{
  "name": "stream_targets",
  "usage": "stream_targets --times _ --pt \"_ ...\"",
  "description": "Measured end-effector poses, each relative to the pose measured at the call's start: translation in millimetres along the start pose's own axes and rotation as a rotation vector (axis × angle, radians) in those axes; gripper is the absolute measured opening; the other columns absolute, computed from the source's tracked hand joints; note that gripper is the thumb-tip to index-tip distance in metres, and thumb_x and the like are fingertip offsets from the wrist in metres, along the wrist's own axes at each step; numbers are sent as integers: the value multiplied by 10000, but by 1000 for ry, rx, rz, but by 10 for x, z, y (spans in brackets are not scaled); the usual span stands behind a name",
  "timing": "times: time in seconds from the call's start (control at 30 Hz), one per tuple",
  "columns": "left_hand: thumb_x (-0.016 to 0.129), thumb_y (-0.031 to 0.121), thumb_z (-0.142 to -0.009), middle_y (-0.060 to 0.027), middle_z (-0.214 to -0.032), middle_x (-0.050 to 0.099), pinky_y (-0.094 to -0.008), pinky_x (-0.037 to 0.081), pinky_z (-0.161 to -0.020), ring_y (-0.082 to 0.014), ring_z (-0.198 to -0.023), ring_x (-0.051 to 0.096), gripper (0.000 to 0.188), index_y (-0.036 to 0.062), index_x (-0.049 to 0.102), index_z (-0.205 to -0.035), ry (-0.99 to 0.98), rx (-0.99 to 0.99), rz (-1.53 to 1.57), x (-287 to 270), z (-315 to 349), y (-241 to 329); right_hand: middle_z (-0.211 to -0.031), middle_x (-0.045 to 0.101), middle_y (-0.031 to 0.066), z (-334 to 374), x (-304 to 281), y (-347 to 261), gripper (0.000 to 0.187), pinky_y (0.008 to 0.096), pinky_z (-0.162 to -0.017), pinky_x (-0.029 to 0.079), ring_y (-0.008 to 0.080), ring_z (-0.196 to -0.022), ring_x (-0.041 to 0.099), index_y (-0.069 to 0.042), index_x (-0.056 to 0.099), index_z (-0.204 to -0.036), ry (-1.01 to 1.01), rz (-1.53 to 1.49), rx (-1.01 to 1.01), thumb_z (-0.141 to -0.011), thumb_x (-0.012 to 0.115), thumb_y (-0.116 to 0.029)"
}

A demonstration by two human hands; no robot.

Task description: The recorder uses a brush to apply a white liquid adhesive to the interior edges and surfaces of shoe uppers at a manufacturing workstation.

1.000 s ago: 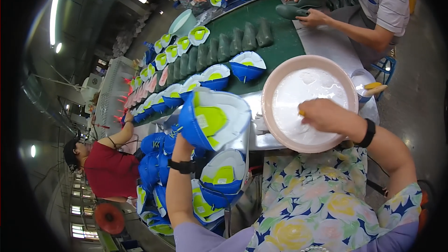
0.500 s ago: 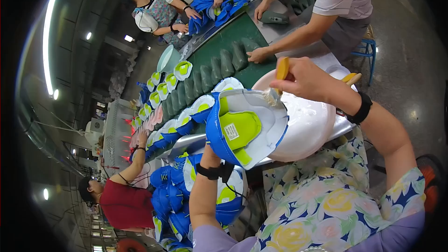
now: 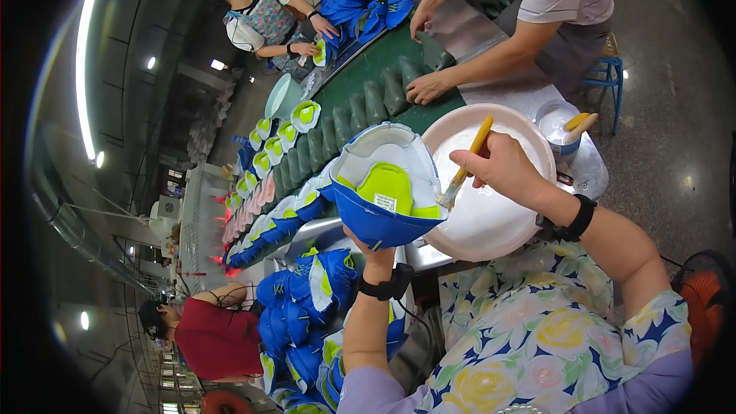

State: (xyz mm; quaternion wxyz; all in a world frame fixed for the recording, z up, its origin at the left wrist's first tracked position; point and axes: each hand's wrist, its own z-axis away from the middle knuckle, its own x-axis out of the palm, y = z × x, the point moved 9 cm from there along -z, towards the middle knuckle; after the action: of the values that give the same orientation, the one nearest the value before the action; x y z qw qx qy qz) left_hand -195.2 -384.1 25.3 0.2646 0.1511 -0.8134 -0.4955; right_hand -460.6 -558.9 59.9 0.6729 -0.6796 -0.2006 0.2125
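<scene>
A heap of blue shoe uppers lies beside the near edge of the tabletop, across which dark green lasts stand in a row. The left hand holds a white-lined blue upper from below, its fingers mostly hidden, above the near edge. The right hand's fingers pinch a yellow-handled brush, bristles at the upper's right rim. Behind, a pale pink basin of white liquid sits toward the tabletop's near right corner, a tub just beside it.

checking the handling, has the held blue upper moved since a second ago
Yes, rightward: the blue upper, earlier left of the pink basin, now overlaps its left rim in view.
</scene>
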Motion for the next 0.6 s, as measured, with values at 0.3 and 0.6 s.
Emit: stream_targets --times 0.3,0.6 --pt "485 272 -1036 -103 -1300 625 -363 529 -985 -207 -1143 638 394 51 544 -1357 56 68 -315 -69 -181 253 -789 703 117 168 74 -217 378 264 -566 521 160 -614 677 57 666 -934 -93 -26 -114 -894 738 -312" --pt "531 418 -1003 -121 -1318 631 -406 533 -1006 -259 -1166 643 520 76 536 -1394 -315 -662 459 822 257 -363 -972 683 112 502 199 -990 218 349 -754 547 292 -856 681 -48 624 -1006 -180 18 -936 -886 769 -157"
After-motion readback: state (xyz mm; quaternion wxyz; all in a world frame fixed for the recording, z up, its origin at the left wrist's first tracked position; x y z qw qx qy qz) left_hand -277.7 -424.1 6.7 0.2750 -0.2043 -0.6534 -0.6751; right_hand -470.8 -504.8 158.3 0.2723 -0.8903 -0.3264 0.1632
